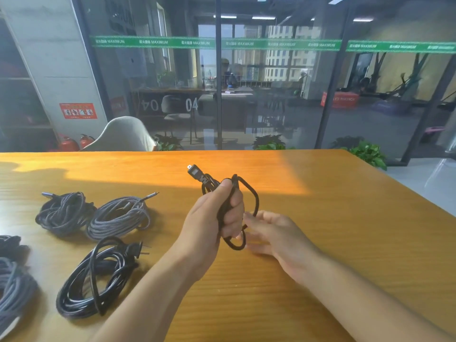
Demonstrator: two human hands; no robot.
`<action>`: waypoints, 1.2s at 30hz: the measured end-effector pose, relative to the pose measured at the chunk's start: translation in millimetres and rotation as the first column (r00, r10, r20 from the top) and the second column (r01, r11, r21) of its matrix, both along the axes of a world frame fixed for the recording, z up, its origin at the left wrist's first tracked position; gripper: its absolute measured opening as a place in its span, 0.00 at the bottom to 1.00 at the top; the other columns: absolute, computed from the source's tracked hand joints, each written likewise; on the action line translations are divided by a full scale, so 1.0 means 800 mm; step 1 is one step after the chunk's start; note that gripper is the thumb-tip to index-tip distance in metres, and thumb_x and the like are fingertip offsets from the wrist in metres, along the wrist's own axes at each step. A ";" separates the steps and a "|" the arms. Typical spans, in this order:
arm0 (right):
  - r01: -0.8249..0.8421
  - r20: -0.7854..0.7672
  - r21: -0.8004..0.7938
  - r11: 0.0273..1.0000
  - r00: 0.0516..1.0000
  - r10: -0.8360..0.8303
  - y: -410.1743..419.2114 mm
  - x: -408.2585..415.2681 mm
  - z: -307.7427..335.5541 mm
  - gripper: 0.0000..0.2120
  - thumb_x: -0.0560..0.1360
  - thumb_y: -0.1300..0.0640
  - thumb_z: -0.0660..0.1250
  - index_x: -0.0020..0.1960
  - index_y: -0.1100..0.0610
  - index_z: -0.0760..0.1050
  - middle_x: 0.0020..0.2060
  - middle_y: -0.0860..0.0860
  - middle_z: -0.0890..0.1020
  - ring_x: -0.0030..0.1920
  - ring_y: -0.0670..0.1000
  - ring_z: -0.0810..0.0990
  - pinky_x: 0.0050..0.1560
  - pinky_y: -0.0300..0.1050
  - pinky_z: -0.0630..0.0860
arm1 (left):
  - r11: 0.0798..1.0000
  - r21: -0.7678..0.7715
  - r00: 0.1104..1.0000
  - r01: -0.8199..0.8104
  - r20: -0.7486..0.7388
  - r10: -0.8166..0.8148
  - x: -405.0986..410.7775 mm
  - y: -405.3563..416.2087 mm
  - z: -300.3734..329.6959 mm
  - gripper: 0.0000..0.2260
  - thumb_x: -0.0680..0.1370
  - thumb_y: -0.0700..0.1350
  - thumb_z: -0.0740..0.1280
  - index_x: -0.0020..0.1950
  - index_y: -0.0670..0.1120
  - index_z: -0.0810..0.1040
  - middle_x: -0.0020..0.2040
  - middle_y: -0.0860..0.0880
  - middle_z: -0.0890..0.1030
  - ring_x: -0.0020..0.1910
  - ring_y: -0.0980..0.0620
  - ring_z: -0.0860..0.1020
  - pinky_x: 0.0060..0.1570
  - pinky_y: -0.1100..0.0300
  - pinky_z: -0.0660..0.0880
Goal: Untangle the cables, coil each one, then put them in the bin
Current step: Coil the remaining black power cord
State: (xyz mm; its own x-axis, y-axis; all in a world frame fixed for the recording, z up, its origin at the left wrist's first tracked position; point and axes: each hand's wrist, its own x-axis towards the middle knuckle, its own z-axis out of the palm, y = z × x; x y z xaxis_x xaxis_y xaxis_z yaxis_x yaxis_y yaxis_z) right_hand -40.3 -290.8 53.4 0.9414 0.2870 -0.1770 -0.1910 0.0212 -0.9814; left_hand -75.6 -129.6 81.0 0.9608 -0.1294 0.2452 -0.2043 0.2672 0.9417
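Coiled cables crowd the worktop's [320,243] left side: dark braided coil [64,213], grey coil [118,219], black power cord [96,280]. Bare wood runs toward the right edge and far edge.

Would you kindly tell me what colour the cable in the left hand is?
The cable in the left hand is black, shown in the head view.

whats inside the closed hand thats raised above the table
The left hand grips a bunched black cable; loops and a connector stick out. The part inside the fist is covered by fingers.
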 end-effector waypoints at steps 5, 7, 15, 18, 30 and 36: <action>0.131 -0.151 0.406 0.904 0.986 -0.075 -0.003 0.009 0.004 0.20 0.76 0.74 0.65 0.66 0.62 0.73 0.53 0.58 0.86 0.51 0.56 0.86 0.55 0.49 0.82 | 1.000 0.005 0.999 -0.029 -0.018 0.029 -0.004 -0.010 0.001 0.19 0.82 0.57 0.61 0.36 0.49 0.68 0.30 0.51 0.59 0.29 0.51 0.54 0.30 0.58 0.53; 0.143 -0.207 0.516 0.844 0.978 -0.039 -0.008 0.010 0.011 0.18 0.73 0.72 0.61 0.60 0.62 0.76 0.51 0.58 0.84 0.47 0.54 0.84 0.55 0.49 0.79 | 0.998 -0.002 0.998 -0.064 -0.028 0.064 -0.007 -0.008 0.002 0.22 0.83 0.60 0.62 0.35 0.48 0.66 0.30 0.51 0.59 0.28 0.51 0.54 0.29 0.59 0.53; 0.268 0.248 0.124 0.955 0.924 -0.292 -0.007 0.002 0.029 0.18 0.85 0.48 0.62 0.53 0.62 0.80 0.47 0.56 0.88 0.46 0.53 0.86 0.52 0.50 0.84 | 0.981 -0.086 0.984 -0.173 -0.045 0.170 -0.003 0.001 0.004 0.30 0.80 0.70 0.50 0.32 0.47 0.66 0.28 0.50 0.57 0.27 0.51 0.52 0.28 0.59 0.53; 0.425 0.375 0.243 0.872 0.788 -0.489 0.005 0.009 0.040 0.18 0.86 0.48 0.59 0.51 0.61 0.76 0.42 0.54 0.87 0.44 0.54 0.87 0.50 0.50 0.83 | 0.986 -0.080 0.988 -0.149 -0.040 0.147 -0.005 -0.007 0.002 0.33 0.81 0.70 0.46 0.31 0.45 0.65 0.27 0.50 0.57 0.27 0.51 0.52 0.28 0.58 0.53; 0.092 0.412 0.231 0.969 0.893 -0.183 0.028 -0.007 0.017 0.21 0.84 0.43 0.55 0.59 0.58 0.76 0.43 0.55 0.85 0.43 0.54 0.83 0.46 0.44 0.78 | 0.971 0.127 0.966 0.202 -0.187 -0.176 -0.021 -0.010 0.005 0.35 0.82 0.68 0.42 0.27 0.53 0.74 0.26 0.54 0.61 0.26 0.53 0.55 0.28 0.60 0.52; 0.361 0.513 0.268 0.894 0.732 -0.449 0.037 -0.008 0.022 0.22 0.84 0.40 0.60 0.47 0.59 0.68 0.35 0.59 0.68 0.32 0.57 0.67 0.29 0.47 0.67 | 0.981 0.174 0.986 -0.082 -0.127 0.105 -0.017 -0.025 -0.001 0.35 0.84 0.67 0.48 0.28 0.42 0.67 0.25 0.49 0.59 0.25 0.48 0.56 0.31 0.57 0.57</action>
State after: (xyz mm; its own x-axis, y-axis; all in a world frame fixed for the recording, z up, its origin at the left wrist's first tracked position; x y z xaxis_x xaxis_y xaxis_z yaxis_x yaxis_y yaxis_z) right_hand -46.9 -261.2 70.7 0.8947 -0.1641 0.4154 0.4356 0.1153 -0.8927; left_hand -89.0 -149.3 79.8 0.9933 -0.0660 0.0952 -0.0892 0.0885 0.9921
